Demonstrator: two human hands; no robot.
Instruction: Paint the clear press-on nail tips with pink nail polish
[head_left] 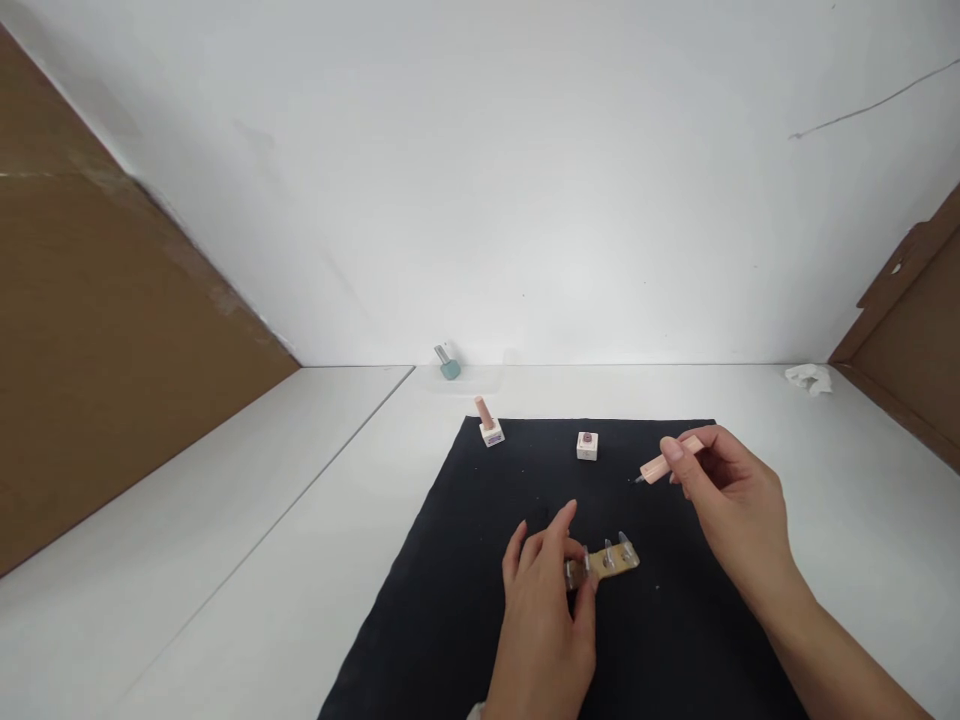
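Observation:
Between the thumb and fingers of my right hand (731,500) is a pink nail polish brush cap (671,460), its brush tip pointing down and left above the cloth. My left hand (546,610) grips the left end of a small tan strip (613,560) that carries several clear false nail tips standing up. My fingers partly hide that end. Behind the strip stands a white square polish bottle (587,447) without its cap. A second white bottle with a pink cap (490,428) stands at the cloth's far left corner.
A black cloth (645,640) covers the middle of the white table (300,580). Against the back wall are a teal polish bottle (449,366) on a clear tray (480,382) and a crumpled tissue (810,378). Brown cardboard panels (112,320) flank both sides.

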